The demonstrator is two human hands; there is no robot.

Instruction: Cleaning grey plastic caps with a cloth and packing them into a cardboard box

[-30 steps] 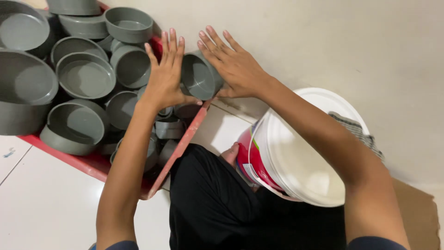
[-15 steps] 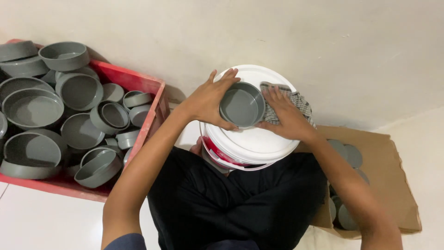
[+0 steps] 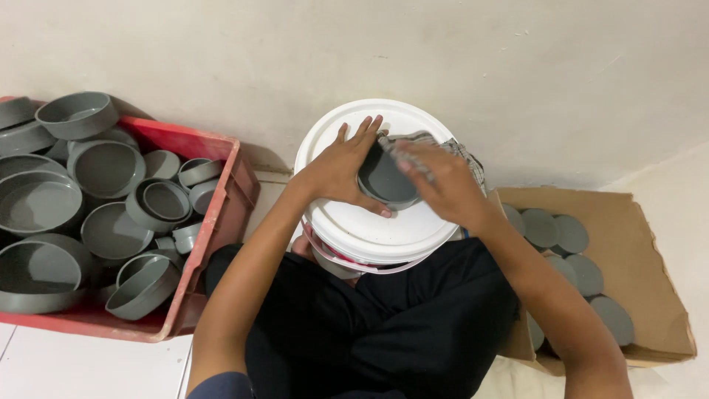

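Observation:
A grey round cap (image 3: 384, 179) rests on the lid of a white bucket (image 3: 373, 229) between my knees. My left hand (image 3: 341, 166) holds the cap at its left side, fingers spread along its rim. My right hand (image 3: 443, 185) presses a grey checked cloth (image 3: 436, 148) against the cap's right side and partly hides it.
A red crate (image 3: 214, 222) at the left holds several grey caps and bowls of different sizes. A brown cardboard box (image 3: 650, 244) at the right holds several flat grey discs. A pale wall runs behind; my black trousers (image 3: 384, 325) fill the lower middle.
The cap has come from above the red crate over to the bucket lid. My right hand has taken up the cloth and now covers the cap's right side.

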